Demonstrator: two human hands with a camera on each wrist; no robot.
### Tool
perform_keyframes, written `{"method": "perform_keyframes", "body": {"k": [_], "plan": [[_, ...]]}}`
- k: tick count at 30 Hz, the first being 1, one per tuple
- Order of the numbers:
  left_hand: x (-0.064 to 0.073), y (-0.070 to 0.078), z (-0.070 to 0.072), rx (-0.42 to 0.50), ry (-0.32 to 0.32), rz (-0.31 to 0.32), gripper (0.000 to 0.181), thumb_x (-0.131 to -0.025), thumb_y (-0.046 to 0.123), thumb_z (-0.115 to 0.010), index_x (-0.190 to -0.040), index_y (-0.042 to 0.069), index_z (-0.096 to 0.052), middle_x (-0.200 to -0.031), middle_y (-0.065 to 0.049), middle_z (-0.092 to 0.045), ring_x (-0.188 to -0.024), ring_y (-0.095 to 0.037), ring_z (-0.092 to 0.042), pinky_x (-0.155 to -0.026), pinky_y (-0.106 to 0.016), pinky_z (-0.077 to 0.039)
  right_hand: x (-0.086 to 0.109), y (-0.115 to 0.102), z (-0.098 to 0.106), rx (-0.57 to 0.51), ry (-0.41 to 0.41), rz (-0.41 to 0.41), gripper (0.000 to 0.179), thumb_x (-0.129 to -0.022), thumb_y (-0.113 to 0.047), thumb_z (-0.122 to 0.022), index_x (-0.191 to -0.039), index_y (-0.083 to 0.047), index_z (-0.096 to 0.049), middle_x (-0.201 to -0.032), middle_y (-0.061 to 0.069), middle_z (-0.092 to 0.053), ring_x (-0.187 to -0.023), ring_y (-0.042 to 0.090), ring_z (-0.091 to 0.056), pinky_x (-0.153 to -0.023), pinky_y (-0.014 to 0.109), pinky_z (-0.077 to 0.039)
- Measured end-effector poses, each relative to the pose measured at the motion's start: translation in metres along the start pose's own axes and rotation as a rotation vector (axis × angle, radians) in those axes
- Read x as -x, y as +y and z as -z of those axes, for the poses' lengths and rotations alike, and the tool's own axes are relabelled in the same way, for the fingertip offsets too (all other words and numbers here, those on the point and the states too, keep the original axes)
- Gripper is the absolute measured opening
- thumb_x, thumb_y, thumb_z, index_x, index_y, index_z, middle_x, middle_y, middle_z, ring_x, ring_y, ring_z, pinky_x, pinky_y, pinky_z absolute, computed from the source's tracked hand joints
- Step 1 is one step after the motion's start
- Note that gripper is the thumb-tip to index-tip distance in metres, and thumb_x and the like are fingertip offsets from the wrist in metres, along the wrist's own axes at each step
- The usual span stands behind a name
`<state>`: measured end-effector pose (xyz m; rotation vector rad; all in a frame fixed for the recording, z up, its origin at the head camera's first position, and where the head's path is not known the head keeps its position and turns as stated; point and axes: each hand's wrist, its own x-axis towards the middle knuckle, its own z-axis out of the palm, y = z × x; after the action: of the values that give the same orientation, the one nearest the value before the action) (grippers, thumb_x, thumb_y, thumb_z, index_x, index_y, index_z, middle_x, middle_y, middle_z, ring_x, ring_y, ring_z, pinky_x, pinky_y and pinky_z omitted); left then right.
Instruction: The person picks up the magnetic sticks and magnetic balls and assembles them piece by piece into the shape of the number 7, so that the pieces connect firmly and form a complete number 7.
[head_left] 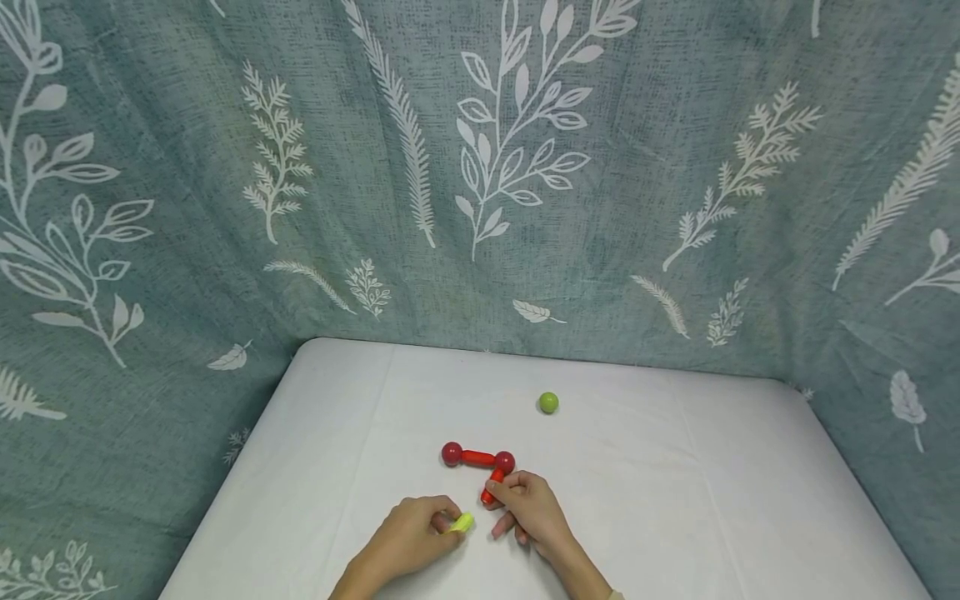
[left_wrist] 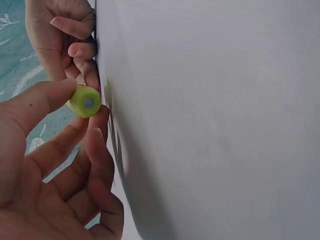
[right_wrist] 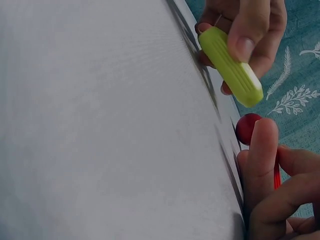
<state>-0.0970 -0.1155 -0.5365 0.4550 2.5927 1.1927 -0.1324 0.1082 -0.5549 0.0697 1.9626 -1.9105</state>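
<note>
Between thumb and fingers, my left hand pinches a yellow-green magnetic rod, ribbed along its sides. The left wrist view shows a grey metal disc in its end. My right hand grips a red magnetic rod close over the white table. This rod's far end meets a red ball. From that ball a second red rod runs left to another red ball. In the right wrist view, the yellow-green rod's tip points toward a red ball, while fingers mostly hide the gripped red rod.
A green ball lies alone farther back on the white table. Behind and beside the table hangs a teal curtain with white leaf prints.
</note>
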Motion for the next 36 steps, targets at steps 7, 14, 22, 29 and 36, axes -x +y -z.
{"method": "perform_keyframes", "body": {"k": [7,14,22,29,36], "plan": [[-0.008,0.002,-0.006,0.085,-0.002,-0.003,0.021,-0.084,0.027,-0.079,-0.099,0.013,-0.073,-0.069,0.013,-0.062,-0.056,-0.004,-0.054,-0.052,-0.023,-0.041,0.0,0.001,0.0,0.004,0.001,-0.001,0.038,-0.096,-0.028,-0.069,-0.106,0.006,-0.055,-0.089,0.016,-0.072,-0.049,0.015,-0.065,-0.034,0.015,-0.034],[-0.014,0.004,-0.01,0.132,-0.013,-0.007,0.022,-0.084,0.03,-0.079,-0.097,0.012,-0.073,-0.07,0.012,-0.064,-0.059,-0.006,-0.056,-0.053,-0.023,-0.042,0.0,0.004,0.001,0.015,0.001,0.001,0.037,-0.095,-0.027,-0.07,-0.104,0.006,-0.055,-0.086,0.014,-0.072,-0.049,0.015,-0.065,-0.034,0.014,-0.033],[-0.017,0.003,-0.014,0.138,-0.005,0.006,0.021,-0.085,0.031,-0.078,-0.094,0.013,-0.072,-0.069,0.01,-0.063,-0.057,-0.006,-0.055,-0.052,-0.023,-0.041,0.001,0.005,0.001,0.011,-0.004,0.01,0.038,-0.096,-0.027,-0.069,-0.106,0.006,-0.055,-0.085,0.013,-0.071,-0.047,0.014,-0.064,-0.033,0.014,-0.032],[-0.019,0.004,-0.016,0.157,-0.003,0.01,0.019,-0.085,0.029,-0.077,-0.092,0.012,-0.071,-0.069,0.009,-0.063,-0.058,-0.007,-0.055,-0.052,-0.023,-0.04,0.002,0.005,0.001,0.02,0.001,0.017,0.036,-0.097,-0.027,-0.068,-0.107,0.005,-0.056,-0.085,0.012,-0.071,-0.046,0.013,-0.063,-0.033,0.015,-0.032],[-0.02,0.004,-0.016,0.169,-0.012,0.012,0.017,-0.085,0.029,-0.077,-0.091,0.013,-0.071,-0.068,0.009,-0.062,-0.057,-0.006,-0.054,-0.051,-0.022,-0.04,0.002,0.005,0.002,0.021,0.007,-0.002,0.038,-0.096,-0.029,-0.07,-0.106,0.005,-0.056,-0.085,0.013,-0.071,-0.046,0.013,-0.063,-0.033,0.014,-0.031]]}}
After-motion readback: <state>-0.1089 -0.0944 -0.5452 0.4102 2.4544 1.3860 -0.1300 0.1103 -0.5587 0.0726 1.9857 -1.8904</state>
